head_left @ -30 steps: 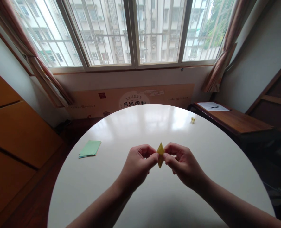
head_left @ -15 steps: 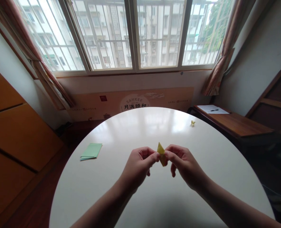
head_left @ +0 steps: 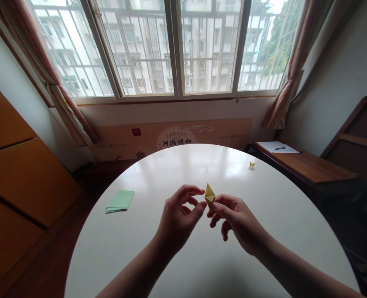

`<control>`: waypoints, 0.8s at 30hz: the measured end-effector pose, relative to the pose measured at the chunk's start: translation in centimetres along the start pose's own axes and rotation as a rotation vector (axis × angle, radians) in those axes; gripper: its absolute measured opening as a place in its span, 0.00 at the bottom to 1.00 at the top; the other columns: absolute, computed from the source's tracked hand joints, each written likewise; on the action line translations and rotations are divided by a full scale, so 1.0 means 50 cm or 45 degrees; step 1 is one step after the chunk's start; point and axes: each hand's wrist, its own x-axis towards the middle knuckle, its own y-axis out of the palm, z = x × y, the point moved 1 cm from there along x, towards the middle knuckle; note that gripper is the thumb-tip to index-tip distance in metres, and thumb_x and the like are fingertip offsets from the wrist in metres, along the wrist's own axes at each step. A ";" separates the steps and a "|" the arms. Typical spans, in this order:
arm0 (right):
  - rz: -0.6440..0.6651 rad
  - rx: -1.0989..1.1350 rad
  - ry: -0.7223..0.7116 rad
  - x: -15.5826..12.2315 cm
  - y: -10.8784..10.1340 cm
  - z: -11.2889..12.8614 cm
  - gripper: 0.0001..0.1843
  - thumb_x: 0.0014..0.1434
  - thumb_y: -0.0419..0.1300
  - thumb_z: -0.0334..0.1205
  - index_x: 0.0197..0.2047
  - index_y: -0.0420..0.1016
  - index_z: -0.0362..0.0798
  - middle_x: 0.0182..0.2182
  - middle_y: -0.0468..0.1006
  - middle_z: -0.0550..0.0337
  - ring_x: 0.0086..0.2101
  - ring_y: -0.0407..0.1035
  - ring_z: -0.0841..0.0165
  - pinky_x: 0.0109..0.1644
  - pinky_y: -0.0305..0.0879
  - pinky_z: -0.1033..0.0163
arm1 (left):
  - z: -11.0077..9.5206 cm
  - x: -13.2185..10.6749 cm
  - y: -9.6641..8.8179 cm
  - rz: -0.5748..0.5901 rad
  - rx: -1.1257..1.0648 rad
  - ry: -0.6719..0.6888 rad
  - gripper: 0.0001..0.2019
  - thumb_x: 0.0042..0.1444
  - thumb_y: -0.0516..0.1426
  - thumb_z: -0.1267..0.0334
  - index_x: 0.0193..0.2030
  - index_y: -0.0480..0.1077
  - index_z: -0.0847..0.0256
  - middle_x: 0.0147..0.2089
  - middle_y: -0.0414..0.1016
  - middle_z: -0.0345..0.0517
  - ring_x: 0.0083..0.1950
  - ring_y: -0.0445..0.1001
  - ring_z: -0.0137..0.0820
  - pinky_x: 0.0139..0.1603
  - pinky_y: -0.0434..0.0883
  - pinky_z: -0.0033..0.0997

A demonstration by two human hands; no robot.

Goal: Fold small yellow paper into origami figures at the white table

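Observation:
A small piece of folded yellow paper (head_left: 209, 193), pointed at the top like a diamond, is held up over the white round table. My right hand (head_left: 231, 213) pinches its lower part between thumb and forefinger, with the other fingers loosely curled below. My left hand (head_left: 183, 211) is just to the left of the paper, thumb and forefinger spread apart with their tips close to its left edge. Whether the left thumb touches the paper I cannot tell. The paper's bottom tip is hidden behind the right fingers.
A stack of green paper sheets (head_left: 120, 201) lies at the table's left. Toward the back right sits a small folded yellow paper figure (head_left: 252, 165). Beyond the round table (head_left: 140, 256), a wooden side table (head_left: 322, 165) bears a white sheet (head_left: 273, 147) and a pen (head_left: 279, 148).
My left hand has let go of the folded paper and parted its fingers. My right fingers have shifted lower on the paper. The view has tilted slightly upward.

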 end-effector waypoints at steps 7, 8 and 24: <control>0.063 -0.157 -0.122 -0.001 0.001 -0.005 0.17 0.58 0.63 0.51 0.35 0.74 0.44 0.27 0.75 0.57 0.27 0.72 0.67 0.16 0.62 0.72 | -0.014 0.002 -0.006 0.027 0.174 0.052 0.05 0.54 0.62 0.65 0.38 0.78 0.61 0.35 0.80 0.48 0.32 0.75 0.32 0.24 0.69 0.24; 0.067 -0.175 -0.132 -0.001 0.001 -0.006 0.17 0.59 0.63 0.51 0.35 0.74 0.44 0.28 0.75 0.57 0.27 0.72 0.67 0.16 0.62 0.72 | -0.014 0.002 -0.006 0.030 0.155 0.025 0.06 0.55 0.62 0.64 0.37 0.78 0.62 0.33 0.80 0.47 0.30 0.75 0.31 0.23 0.69 0.24; 0.095 -0.196 -0.198 -0.011 0.010 -0.006 0.14 0.63 0.58 0.47 0.35 0.74 0.43 0.28 0.75 0.57 0.27 0.72 0.68 0.18 0.63 0.72 | 0.002 0.002 0.001 0.039 -0.155 -0.091 0.04 0.55 0.60 0.66 0.36 0.69 0.62 0.30 0.76 0.42 0.24 0.74 0.28 0.17 0.67 0.20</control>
